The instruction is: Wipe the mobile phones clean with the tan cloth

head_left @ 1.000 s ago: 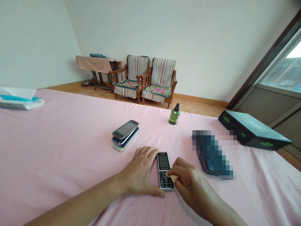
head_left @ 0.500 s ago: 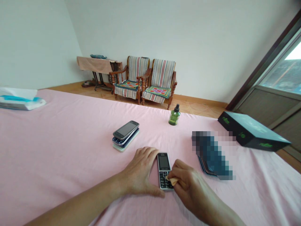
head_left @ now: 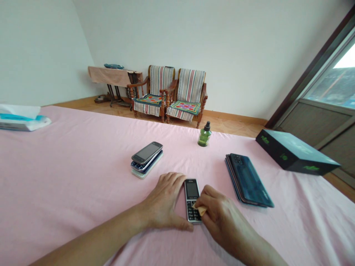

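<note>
A black keypad phone (head_left: 192, 190) with a silver rim lies face up on the pink cloth (head_left: 91, 162). My left hand (head_left: 166, 201) braces it, fingertips at its top left corner and thumb by its bottom end. Pinched in my right hand (head_left: 217, 214) is a small yellowish wiping cloth (head_left: 202, 210), pressed against the keys. Part of the keypad is hidden under the cloth and fingers. Left of the phone, several phones (head_left: 147, 152) are stacked unevenly, a grey touchscreen one on top. To the right sits another stack, topped by a dark blue smartphone (head_left: 251, 181), back up.
Beyond the phones stands a green spray bottle (head_left: 204, 137) with a black top. A black box (head_left: 296, 151) lies at the right edge, and a tissue pack (head_left: 23, 122) at the far left. Two wooden chairs (head_left: 184, 90) and a cloth-covered sewing table (head_left: 111, 75) are by the wall.
My right hand has shifted the wiping cloth slightly left and up over the keys. My left hand keeps its place around the phone. The whole view has moved a little.
</note>
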Demonstrator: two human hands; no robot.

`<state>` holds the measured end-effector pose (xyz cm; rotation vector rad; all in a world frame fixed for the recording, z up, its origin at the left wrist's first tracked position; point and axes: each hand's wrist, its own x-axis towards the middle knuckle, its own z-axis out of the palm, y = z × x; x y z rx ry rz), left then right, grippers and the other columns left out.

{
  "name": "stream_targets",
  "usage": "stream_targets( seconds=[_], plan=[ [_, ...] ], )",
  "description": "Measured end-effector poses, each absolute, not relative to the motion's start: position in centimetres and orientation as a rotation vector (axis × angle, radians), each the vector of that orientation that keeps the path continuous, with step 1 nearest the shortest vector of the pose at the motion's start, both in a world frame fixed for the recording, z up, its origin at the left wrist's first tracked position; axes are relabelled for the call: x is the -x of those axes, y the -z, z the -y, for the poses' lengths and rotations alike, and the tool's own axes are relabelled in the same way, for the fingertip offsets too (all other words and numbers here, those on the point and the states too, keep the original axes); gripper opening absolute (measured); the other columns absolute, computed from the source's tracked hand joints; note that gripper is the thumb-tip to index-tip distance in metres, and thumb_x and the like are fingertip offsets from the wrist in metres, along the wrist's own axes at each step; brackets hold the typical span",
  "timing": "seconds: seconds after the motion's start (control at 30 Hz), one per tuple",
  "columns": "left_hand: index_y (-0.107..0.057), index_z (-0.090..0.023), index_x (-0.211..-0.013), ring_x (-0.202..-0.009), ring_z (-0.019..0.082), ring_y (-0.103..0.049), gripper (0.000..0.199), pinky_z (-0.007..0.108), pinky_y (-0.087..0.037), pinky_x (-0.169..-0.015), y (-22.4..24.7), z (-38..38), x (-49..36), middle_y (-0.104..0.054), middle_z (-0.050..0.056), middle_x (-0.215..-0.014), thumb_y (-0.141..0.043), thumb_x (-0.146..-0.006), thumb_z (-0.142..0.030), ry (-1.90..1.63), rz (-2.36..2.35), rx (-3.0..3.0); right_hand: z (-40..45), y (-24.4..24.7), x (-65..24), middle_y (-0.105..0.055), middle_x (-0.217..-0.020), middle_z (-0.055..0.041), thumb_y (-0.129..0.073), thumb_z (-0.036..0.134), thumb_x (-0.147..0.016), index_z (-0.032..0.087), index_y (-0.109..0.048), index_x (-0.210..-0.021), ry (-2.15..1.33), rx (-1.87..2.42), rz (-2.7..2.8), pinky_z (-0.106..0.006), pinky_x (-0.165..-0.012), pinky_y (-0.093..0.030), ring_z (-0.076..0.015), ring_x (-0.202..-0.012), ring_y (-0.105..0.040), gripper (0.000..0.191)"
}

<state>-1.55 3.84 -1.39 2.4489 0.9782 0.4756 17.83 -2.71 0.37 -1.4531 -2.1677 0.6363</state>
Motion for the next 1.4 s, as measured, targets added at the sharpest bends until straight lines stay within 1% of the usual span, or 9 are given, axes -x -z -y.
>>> stream_targets(
  seconds=[0.13, 0.27, 0.53, 0.7, 0.83, 0.93, 1.2, 1.4],
  plan=[
    [-0.040, -0.020, -0.132, -0.118, 0.037, -0.044, 0.097, 0.053, -0.033, -0.103, 1.37, -3.83, 1.51, -0.048, 0.013, -0.130, -0.078, -0.053, -0.062, -0.472, -0.983, -2.447, 2.37, -0.15, -18.32, -0.054, -0.084, -0.0032, -0.044, -0.001, -0.079, 0.017, -0.062, -0.079, -0.643, 1.432, 2.123, -0.027, -0.066, -0.041, -0.0152, -0.075, -0.054, 0.025],
    [-0.040, -0.020, -0.131, -0.118, 0.036, -0.044, 0.097, 0.052, -0.033, -0.103, 1.34, -3.80, 1.50, -0.049, 0.013, -0.130, -0.079, -0.053, -0.062, -0.474, -0.979, -2.448, 2.16, 0.20, -18.10, -0.053, -0.085, -0.0032, -0.043, 0.000, -0.080, 0.017, -0.064, -0.085, -0.660, 1.409, 2.117, -0.027, -0.066, -0.041, -0.0151, -0.075, -0.053, 0.028],
    [-0.040, -0.019, -0.132, -0.119, 0.036, -0.043, 0.097, 0.053, -0.033, -0.104, 1.38, -3.91, 1.44, -0.048, 0.013, -0.130, -0.078, -0.053, -0.062, -0.470, -0.986, -2.445, 2.17, -0.36, -17.95, -0.051, -0.084, -0.0035, -0.043, 0.001, -0.082, 0.016, -0.065, -0.082, -0.629, 1.471, 2.204, -0.027, -0.063, -0.039, -0.0155, -0.072, -0.052, 0.027],
    [-0.040, -0.018, -0.132, -0.119, 0.037, -0.044, 0.098, 0.053, -0.033, -0.103, 1.20, -3.85, 1.46, -0.048, 0.014, -0.130, -0.079, -0.053, -0.061, -0.469, -0.983, -2.447, 2.31, -0.29, -17.83, -0.052, -0.084, -0.0036, -0.044, 0.000, -0.080, 0.017, -0.066, -0.082, -0.595, 1.445, 2.234, -0.026, -0.062, -0.038, -0.0148, -0.072, -0.053, 0.027],
    [-0.040, -0.019, -0.132, -0.120, 0.037, -0.043, 0.097, 0.054, -0.033, -0.104, 1.03, -3.82, 1.46, -0.048, 0.014, -0.131, -0.078, -0.054, -0.061, -0.446, -0.974, -2.443, 2.54, -0.45, -17.76, -0.052, -0.081, -0.0029, -0.044, -0.001, -0.078, 0.017, -0.064, -0.075, -0.583, 1.452, 2.248, -0.025, -0.061, -0.037, -0.0139, -0.070, -0.052, 0.026],
    [-0.040, -0.020, -0.133, -0.120, 0.038, -0.043, 0.097, 0.054, -0.033, -0.104, 1.03, -3.88, 1.45, -0.048, 0.014, -0.131, -0.078, -0.053, -0.063, -0.450, -0.975, -2.445, 2.72, -0.66, -17.99, -0.052, -0.080, -0.0020, -0.045, -0.001, -0.076, 0.017, -0.061, -0.071, -0.640, 1.424, 2.253, -0.025, -0.060, -0.037, -0.0134, -0.069, -0.052, 0.025],
    [-0.040, -0.022, -0.135, -0.121, 0.038, -0.042, 0.099, 0.053, -0.031, -0.105, 1.13, -4.08, 1.77, -0.048, 0.013, -0.134, -0.078, -0.053, -0.063, -0.459, -0.943, -2.448, 2.44, 0.00, -18.61, -0.053, -0.085, -0.0034, -0.042, 0.001, -0.082, 0.017, -0.062, -0.083, -0.700, 1.382, 2.129, -0.028, -0.068, -0.042, -0.0152, -0.075, -0.054, 0.026],
    [-0.039, -0.022, -0.135, -0.122, 0.036, -0.042, 0.098, 0.051, -0.030, -0.106, 1.21, -4.23, 2.03, -0.047, 0.012, -0.134, -0.078, -0.054, -0.061, -0.466, -0.890, -2.462, 2.22, 0.31, -18.30, -0.054, -0.087, -0.0049, -0.043, 0.001, -0.083, 0.019, -0.068, -0.090, -0.630, 1.372, 2.196, -0.028, -0.066, -0.041, -0.0165, -0.076, -0.053, 0.031]
  ],
)
